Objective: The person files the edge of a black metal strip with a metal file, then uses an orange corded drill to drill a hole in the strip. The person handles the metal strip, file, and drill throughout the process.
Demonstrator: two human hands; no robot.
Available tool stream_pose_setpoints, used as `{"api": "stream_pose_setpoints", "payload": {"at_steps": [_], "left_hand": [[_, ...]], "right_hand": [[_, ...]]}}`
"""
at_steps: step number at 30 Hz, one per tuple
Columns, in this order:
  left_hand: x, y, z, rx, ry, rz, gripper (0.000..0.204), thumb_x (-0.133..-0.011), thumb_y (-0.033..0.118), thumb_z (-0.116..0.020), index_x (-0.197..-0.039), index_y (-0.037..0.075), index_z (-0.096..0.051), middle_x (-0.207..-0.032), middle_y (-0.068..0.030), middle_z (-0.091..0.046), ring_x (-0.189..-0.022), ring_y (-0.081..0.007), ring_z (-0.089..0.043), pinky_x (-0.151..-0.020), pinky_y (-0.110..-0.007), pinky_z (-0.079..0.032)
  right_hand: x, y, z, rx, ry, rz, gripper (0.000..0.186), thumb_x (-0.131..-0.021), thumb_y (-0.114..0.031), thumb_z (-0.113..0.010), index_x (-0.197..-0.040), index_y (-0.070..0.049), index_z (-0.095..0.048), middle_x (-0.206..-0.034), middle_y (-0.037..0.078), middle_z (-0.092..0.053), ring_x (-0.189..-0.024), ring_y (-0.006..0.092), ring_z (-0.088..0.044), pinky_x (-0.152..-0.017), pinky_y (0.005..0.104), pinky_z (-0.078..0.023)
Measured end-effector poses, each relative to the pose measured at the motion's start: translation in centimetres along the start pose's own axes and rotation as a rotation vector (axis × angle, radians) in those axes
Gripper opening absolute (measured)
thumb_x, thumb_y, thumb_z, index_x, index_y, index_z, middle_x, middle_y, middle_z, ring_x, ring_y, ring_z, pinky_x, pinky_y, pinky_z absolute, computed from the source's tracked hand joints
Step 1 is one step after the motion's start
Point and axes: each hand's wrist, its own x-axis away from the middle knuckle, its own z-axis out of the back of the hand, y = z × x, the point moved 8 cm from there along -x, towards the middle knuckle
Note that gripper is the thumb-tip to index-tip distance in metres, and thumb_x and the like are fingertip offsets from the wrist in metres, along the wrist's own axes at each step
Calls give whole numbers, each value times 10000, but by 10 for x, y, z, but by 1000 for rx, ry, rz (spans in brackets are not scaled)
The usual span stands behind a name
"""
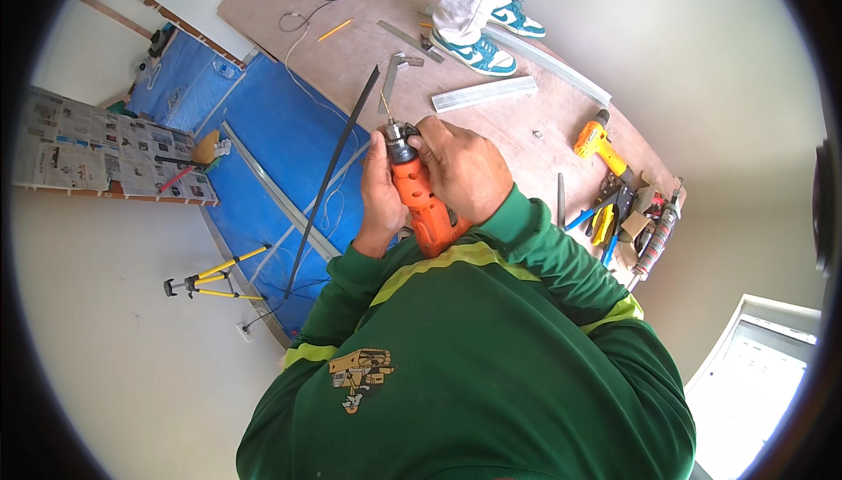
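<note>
An orange power drill (pixel 427 210) is held close to my chest, its nose pointing away from me. A thin gold drill bit (pixel 384 104) sticks out of its metal and black chuck (pixel 401 142). My left hand (pixel 381 198) wraps the drill's left side, fingertips up by the chuck. From the right, my right hand (pixel 469 169) curls over the drill with thumb and fingers pinched at the chuck. A small dark piece shows under those fingertips; I cannot make out what it is. The drill's rear end is partly hidden by my right hand and sleeve.
A yellow drill (pixel 600 142), a caulking gun (pixel 658 233) and pliers lie right on the wooden board (pixel 517 142). Metal channel (pixel 484 93) and a metal square (pixel 392 81) lie ahead. Another person's shoes (pixel 478 53) stand beyond. A black strip (pixel 338 169) and yellow tripod (pixel 219 274) are left.
</note>
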Motion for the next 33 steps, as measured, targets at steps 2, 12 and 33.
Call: {"api": "stream_pose_setpoints", "payload": {"at_steps": [2,12,33], "left_hand": [[1,-4,3,-79,44,36,518,-1205,522,-320,-1236,86,-598,-1093,-37,-668,-1032,-138,-651,-962,-325,-551],[-2,3,-27,-212,-69,-36,520,-1212,502,-291,-1263,53,-549,-1078,-46,-617,-990,-133,-631,-947,-329,-552],[35,19,-69,-577,-275,-187,639,-1079,559,-648,-1364,5,-503,-1170,-63,-594,-1046,-126,-549,-940,-316,-475]], "right_hand": [[6,4,-4,39,-25,-69,173,-1020,-172,-660,-1044,-17,-586,-864,243,-722,-791,484,-713,-681,564,-557],[16,16,20,-133,80,88,139,-963,-96,-726,-1081,-51,-667,-811,163,-663,-750,403,-659,-699,486,-513],[57,-22,64,226,98,369,352,-922,-305,-765,-1150,-47,-693,-937,64,-609,-826,250,-643,-740,396,-481]]}}
